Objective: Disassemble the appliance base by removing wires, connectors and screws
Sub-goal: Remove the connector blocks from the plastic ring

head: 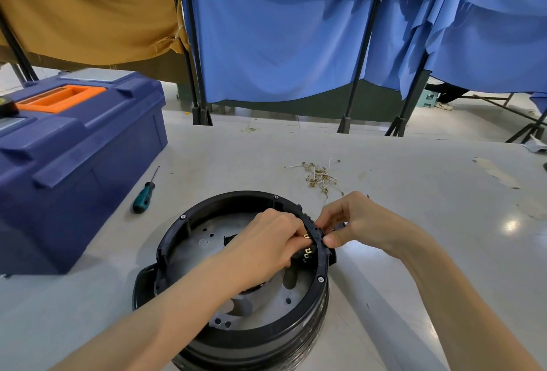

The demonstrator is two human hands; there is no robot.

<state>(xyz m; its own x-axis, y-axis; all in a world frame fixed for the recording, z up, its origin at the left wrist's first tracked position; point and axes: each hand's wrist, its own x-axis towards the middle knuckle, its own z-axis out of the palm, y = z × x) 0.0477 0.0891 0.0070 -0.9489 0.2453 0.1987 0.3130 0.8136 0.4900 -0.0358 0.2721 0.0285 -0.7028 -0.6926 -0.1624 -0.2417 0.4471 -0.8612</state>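
Working at the far right rim [314,230] of the appliance base [260,350], which sits on the surface [414,193] just before you, your left hand [266,240] reaches in from inside, fingers curled on the brass connectors [307,251]. Your right hand [355,219] pinches the rim from outside (thumb against the wall). The left is nearer, so the pull probably runs inward, toward the centre.

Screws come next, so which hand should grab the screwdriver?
Left hand, likely: the screwdriver lies left of the appliance base, nearer it; the right hand holds the opposite rim.
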